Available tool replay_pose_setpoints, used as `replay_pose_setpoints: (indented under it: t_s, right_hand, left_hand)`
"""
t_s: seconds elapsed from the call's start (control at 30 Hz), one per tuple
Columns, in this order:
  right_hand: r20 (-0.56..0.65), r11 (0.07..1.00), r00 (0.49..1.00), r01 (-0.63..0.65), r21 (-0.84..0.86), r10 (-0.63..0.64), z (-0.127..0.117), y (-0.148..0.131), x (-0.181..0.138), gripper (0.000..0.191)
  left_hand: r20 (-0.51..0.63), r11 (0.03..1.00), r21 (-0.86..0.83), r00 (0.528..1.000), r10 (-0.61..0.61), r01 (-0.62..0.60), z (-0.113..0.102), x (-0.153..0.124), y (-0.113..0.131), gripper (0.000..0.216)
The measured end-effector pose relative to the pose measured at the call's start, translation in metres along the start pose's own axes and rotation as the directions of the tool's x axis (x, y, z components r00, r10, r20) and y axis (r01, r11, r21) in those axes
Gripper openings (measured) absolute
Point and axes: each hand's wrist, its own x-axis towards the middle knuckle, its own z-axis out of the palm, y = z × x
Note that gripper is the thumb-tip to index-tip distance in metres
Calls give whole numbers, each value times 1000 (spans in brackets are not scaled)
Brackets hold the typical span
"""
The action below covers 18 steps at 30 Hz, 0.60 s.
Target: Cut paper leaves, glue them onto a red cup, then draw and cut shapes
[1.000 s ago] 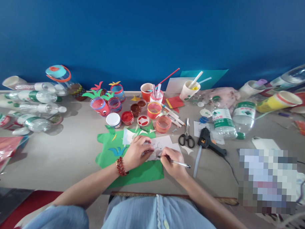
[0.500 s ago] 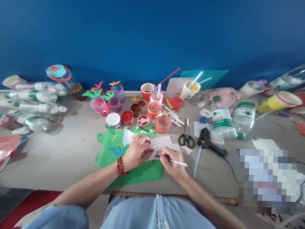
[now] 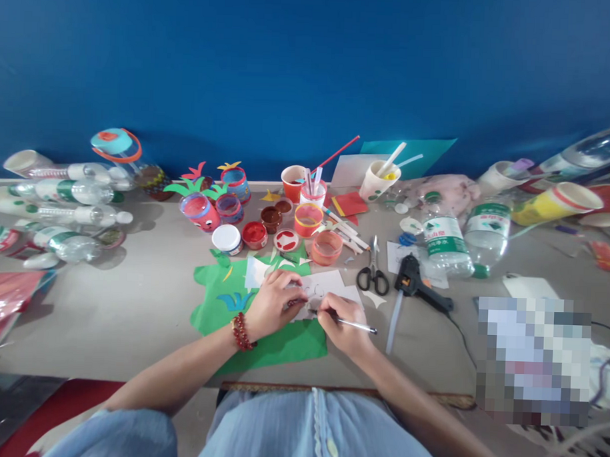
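My right hand (image 3: 342,321) is closed round a pen (image 3: 357,326), its tip low at the white paper (image 3: 328,281). Curved pencil-like lines show on that paper. My left hand (image 3: 277,303), with a red bead bracelet (image 3: 242,331) at the wrist, rests on the paper's left part with fingers curled together. Something small and round lies at its fingertips, too hidden to name. Beneath both hands spreads a green sheet (image 3: 275,351). On it lie a blue grass-shaped cutout (image 3: 235,301) and another piece of white paper (image 3: 256,272).
Black-handled scissors (image 3: 373,279) and a glue gun (image 3: 414,282) lie right of the paper. Paint jars (image 3: 255,235) and decorated cups (image 3: 200,212) stand behind. Plastic bottles lie at the far left (image 3: 69,192) and stand at the right (image 3: 444,241). A blue wall (image 3: 310,75) closes the back.
My right hand and the pen have shifted very slightly left. My left hand stays where it was on the paper.
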Motion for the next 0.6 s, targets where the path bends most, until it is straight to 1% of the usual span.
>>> replay_pose_setpoints:
  t_s: [0.3, 0.6]
  right_hand:
    - [17, 1000, 1000, -10, 0, 10, 0, 0, -1, 14]
    - [-4, 1000, 1000, -6, 29, 6, 1, 5, -2, 16]
  left_hand:
    - [3, 1000, 9, 1000, 0, 0, 0, 0, -1, 10]
    - [10, 1000, 11, 1000, -7, 7, 0, 0, 0, 11]
